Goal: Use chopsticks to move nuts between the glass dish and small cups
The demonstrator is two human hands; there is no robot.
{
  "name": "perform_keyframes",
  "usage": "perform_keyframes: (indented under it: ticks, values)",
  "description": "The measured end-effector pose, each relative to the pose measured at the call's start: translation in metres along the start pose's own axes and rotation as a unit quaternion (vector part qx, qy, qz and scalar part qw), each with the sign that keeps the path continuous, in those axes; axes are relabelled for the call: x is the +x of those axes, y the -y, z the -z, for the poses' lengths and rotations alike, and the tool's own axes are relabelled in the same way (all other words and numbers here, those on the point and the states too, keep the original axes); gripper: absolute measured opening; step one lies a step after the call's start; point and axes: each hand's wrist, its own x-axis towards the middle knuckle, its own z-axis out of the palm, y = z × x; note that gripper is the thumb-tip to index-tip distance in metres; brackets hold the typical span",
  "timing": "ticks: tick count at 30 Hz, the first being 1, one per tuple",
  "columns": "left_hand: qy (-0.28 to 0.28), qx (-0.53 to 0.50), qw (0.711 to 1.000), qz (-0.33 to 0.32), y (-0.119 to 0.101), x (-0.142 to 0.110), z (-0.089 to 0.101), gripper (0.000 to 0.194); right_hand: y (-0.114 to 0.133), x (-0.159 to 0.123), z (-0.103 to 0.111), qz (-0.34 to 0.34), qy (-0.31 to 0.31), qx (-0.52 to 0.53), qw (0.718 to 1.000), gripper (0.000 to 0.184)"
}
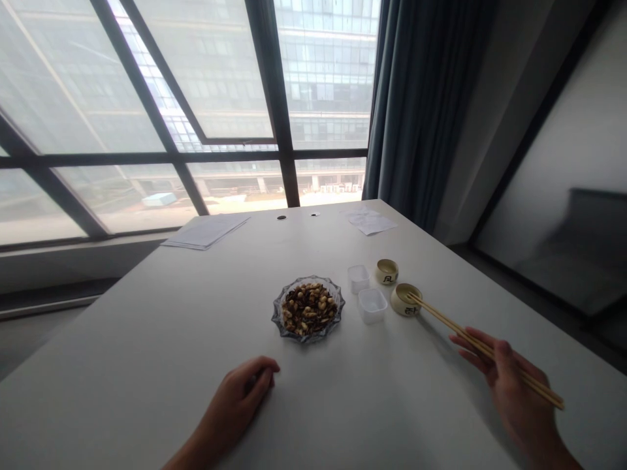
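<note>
Head-camera view of two bare hands at a white surface (147, 391); clock positions take 12 o'clock as the direction of the window. The right hand (514, 385), at lower right, forms a closed grip around a pair of wooden chopsticks (482, 346), with the fingers wrapped over the sticks. From this grip the chopsticks run toward 10 o'clock, and their tips lie over the mouth of a ceramic cup (405, 299) marked with a dark character. A glass dish (275, 313) heaped with mixed nuts (308, 310) lies at about 10 o'clock from the right grip, well apart from it. The same dish lies at about 1 o'clock from the left hand (235, 408), near it but not touching. This hand rests on the surface, its fingers curled into a loose closed grip. Two small clear plastic containers (372, 305) stand between the dish and the cups. A second ceramic cup (386, 271) stands at 12 o'clock from the first. Sheets of paper (206, 232) lie at the far edge at 11 o'clock, and further papers (369, 222) at 1 o'clock. Beyond stand a dark-framed window (147, 85) and a blue-grey curtain (421, 98).
</note>
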Motion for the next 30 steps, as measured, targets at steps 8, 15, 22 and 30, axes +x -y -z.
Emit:
perform_keyframes:
  ticks: [8,15,22,30]
  values:
    - [-0.002,-0.001,1.0,-0.001,-0.002,0.001,0.001,0.034,0.005,-0.007,-0.001,0.039,0.014,-0.011,0.999,0.038]
    - [0.006,-0.02,1.0,0.008,-0.004,0.001,0.0,0.034,0.038,-0.024,-0.047,0.099,0.172,-0.068,0.978,0.035]
    - [-0.002,-0.043,0.999,0.014,-0.006,-0.001,-0.001,0.031,0.036,-0.028,-0.146,0.065,0.299,-0.038,0.951,0.04]
    - [-0.006,-0.037,0.999,0.001,-0.004,-0.004,-0.001,0.026,0.008,-0.03,-0.207,-0.005,0.299,-0.016,0.954,0.051]
